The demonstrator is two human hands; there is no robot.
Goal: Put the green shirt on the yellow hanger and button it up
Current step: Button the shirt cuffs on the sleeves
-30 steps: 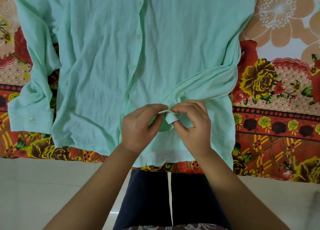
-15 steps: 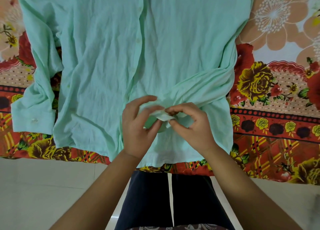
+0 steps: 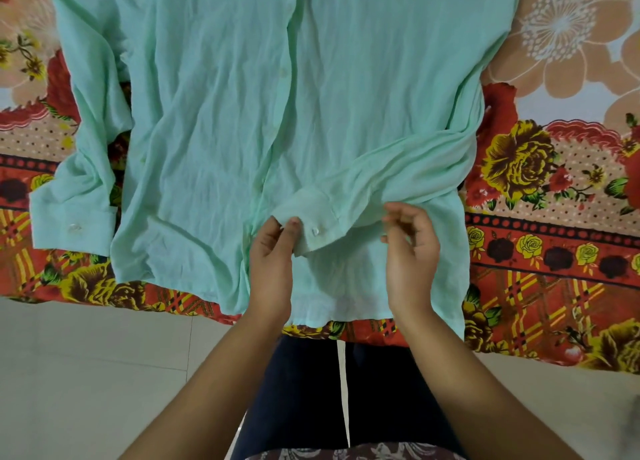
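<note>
The green shirt (image 3: 207, 113) lies flat on the floral bedsheet (image 3: 536, 169), front placket apparently fastened, while the left hand (image 3: 272, 262) pinches the cuff (image 3: 311, 214) beside its button (image 3: 315, 231) and the right hand (image 3: 412, 252) hovers, fingers loosely curled on nothing (yellow hanger not in view, so whether it is fitted cannot be told).

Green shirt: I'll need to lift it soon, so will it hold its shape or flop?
Likely floppy: the green shirt lies creased all over, and its sleeve drapes limply across the front. Probably light too, since the left hand holds the cuff with only a fingertip pinch.
</note>
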